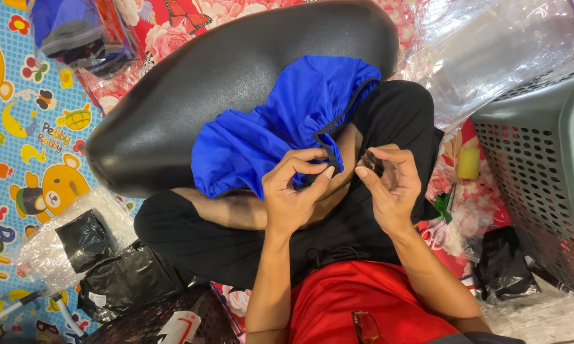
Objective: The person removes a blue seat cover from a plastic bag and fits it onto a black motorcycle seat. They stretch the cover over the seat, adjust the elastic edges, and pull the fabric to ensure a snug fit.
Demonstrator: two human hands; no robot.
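- Over the lap, against the black seat (223,83): blue fabric cover (280,121), thin, shiny, crumpled, its hem gathered on a black drawstring cord (338,114). Partly drawn over the near end of the seat.
- Black seat: long, rounded, padded, matte pebbled skin; lies slantwise on the floor mat ahead of the crossed legs.
- Left hand (293,191): just below the seat's near end, thumb and forefinger pinched narrow on the gathered hem and cord of the cover.
- Right hand (389,185): just right of the left hand, fingertips closed on a small dark piece (371,160); its kind cannot be told. The piece sits at the fingertips, close beside the cover's hem.
- Clear plastic wrap (497,44): right of the seat, crinkled, glossy, loosely heaped.
- Grey basket (542,159): farther right of the seat, rigid plastic, wall perforated with small holes.
- Black bagged packets (102,261): left of and below the seat, soft, one in bubble wrap, one with a small white label.
- Clear bag (76,32): above left of the seat, blue and grey folded goods inside.
- Yellow cylinder (468,162): between seat and basket, small, upright.
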